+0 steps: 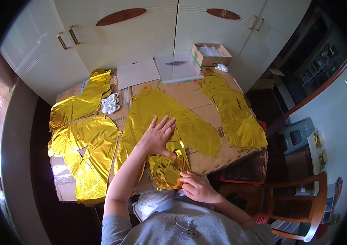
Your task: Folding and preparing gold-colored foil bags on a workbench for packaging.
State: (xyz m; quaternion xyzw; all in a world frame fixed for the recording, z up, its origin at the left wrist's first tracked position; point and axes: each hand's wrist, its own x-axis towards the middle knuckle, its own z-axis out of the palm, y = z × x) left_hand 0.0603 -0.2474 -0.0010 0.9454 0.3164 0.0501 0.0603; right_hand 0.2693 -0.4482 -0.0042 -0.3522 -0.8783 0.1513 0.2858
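A flat gold foil balloon (190, 118) lies across the middle of the cardboard-covered table. My left hand (158, 138) rests on it palm down, fingers stretched and thumb spread to the side. Close to the table's front edge, my right hand (198, 187) is closed, its thumb and fingers pinching the near corner of the crinkled foil. An orange-looking patch shows beside those fingertips; I cannot make out what it is. More flat gold foil balloons lie around: one at the near left (96, 139), another at the far left (84, 100), and some at the right (236, 112).
White ribbon rolls (110, 103) are heaped at the left, beside thin clear sticks (126, 97). Along the back lie a grey sheet (139, 73) and a clear plastic bag (179, 69). An open carton (206, 61) holds white sticks. A wooden chair (291, 208) stands at the right.
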